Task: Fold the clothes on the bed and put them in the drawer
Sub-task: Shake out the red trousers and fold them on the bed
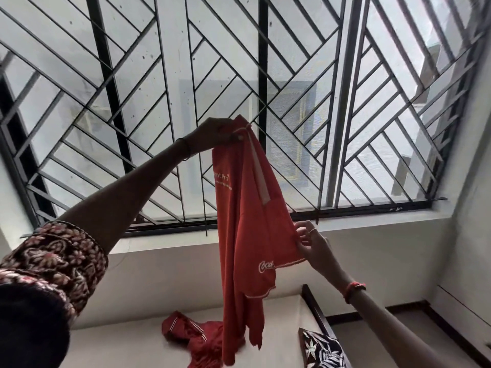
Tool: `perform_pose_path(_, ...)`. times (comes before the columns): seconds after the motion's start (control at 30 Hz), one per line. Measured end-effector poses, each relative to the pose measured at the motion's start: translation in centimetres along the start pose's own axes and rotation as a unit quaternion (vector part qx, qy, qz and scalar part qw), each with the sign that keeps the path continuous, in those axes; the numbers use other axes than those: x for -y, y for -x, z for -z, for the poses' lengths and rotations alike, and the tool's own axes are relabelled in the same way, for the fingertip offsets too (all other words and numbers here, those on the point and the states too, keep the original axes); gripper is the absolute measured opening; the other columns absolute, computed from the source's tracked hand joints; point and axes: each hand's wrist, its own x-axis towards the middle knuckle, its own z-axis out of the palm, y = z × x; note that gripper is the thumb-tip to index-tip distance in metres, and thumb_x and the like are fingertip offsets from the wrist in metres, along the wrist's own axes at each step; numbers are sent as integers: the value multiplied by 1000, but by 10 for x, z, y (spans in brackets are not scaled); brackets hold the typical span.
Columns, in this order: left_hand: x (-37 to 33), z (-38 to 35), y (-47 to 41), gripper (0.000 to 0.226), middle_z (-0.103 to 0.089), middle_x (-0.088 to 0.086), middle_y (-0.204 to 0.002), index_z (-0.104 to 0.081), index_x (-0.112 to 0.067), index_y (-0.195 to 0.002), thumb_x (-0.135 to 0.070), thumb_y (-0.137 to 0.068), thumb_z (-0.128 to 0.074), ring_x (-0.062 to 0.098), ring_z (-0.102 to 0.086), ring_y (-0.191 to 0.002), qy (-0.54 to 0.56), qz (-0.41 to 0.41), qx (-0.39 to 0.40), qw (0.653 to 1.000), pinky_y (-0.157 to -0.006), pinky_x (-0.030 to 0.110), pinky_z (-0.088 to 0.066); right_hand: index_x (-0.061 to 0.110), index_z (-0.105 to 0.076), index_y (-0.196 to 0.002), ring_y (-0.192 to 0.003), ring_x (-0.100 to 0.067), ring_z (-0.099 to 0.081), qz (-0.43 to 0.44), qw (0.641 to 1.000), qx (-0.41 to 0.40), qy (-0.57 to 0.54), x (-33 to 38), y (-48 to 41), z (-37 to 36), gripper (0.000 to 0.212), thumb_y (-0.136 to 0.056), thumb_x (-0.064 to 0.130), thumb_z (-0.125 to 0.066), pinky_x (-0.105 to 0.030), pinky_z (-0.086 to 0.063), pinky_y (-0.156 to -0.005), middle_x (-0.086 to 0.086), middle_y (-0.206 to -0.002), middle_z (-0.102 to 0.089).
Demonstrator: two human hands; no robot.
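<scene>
- Left hand (pixel 220 134) is raised high in front of the window grille (pixel 292 75). Its fingers are curled round the top of a red shirt (pixel 247 221), bunching the fabric near a white-trimmed seam.
- The red shirt hangs straight down from that grip, clear of the bed. White lettering shows on the upper part, a white script logo near the sleeve hem, and a pale strip runs down from the top.
- Right hand (pixel 310 243) is lower, at the shirt's right edge. Thumb and fingers pinch the fabric just above the white-piped sleeve hem. There is a ring (pixel 313 230) on one finger.
- The shirt's lower end dangles just above a second red garment (pixel 194 338); I cannot tell whether they touch.
- The second red garment lies crumpled on the pale bed (pixel 119 341), with white stripes showing on one fold.
- A black-and-white leaf-print pillow (pixel 324 349) sits at the bed's right side, beside the dark wooden frame (pixel 316 306).
- The left arm wears a dark floral sleeve (pixel 53 261) and a thin dark bangle (pixel 187 148) at the wrist.
- A red thread band (pixel 354 288) is on the right wrist.
- No drawer is in view.
</scene>
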Motion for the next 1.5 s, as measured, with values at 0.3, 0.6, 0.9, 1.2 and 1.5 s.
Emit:
perform_pose_path(0.3, 15, 11, 1, 25, -50, 8, -85, -63, -2, -99, -20, -84, -71, 12, -42, -75, 52, 28, -78, 995, -62, 20, -37, 9, -64, -112, -84, -11, -61, 172, 970, 18, 171, -2, 11, -6, 30, -98, 28, -46, -32, -58, -71, 0, -105, -55)
perform_pose_path(0.6, 14, 9, -4, 19, -53, 1, -79, -66, -4, -98, -18, -86, -69, 3, -43, -67, 51, 31, -59, 996, -59, 16, -37, 10, -72, -96, -78, -12, -50, 203, 937, 58, 278, -2, 22, -34, 40, -64, -14, -71, -23, -55, -72, 1, -101, -67)
perform_pose_path(0.9, 21, 10, -5, 48, -67, -12, -83, -66, -15, -106, -46, -69, -71, 0, -59, -76, 76, 71, 13, 994, -72, 20, -50, 19, -60, -126, -116, 10, -49, -3, 950, 311, -36, 38, 41, -49, 55, -89, 58, -50, -10, -38, -100, 16, -128, -54)
perform_pose_path(1.2, 28, 4, -15, 7, -61, -9, -78, -62, -22, -85, -20, -92, -61, -8, -55, -61, 162, 110, -109, 975, -71, 18, -47, 8, -73, -102, -99, 14, -53, 7, 991, 90, -97, 48, 42, -104, 69, -56, 61, -78, -2, -39, -86, 14, -107, -58)
perform_pose_path(1.5, 37, 17, -18, 31, -61, 6, -96, -64, -8, -116, -27, -92, -60, 11, -55, -85, 199, 186, -274, 922, -61, 12, -44, 7, -73, -74, -70, -1, -54, 11, 999, 1, -47, 73, 10, -128, 5, -75, 11, -75, 1, -36, -67, -5, -86, -65)
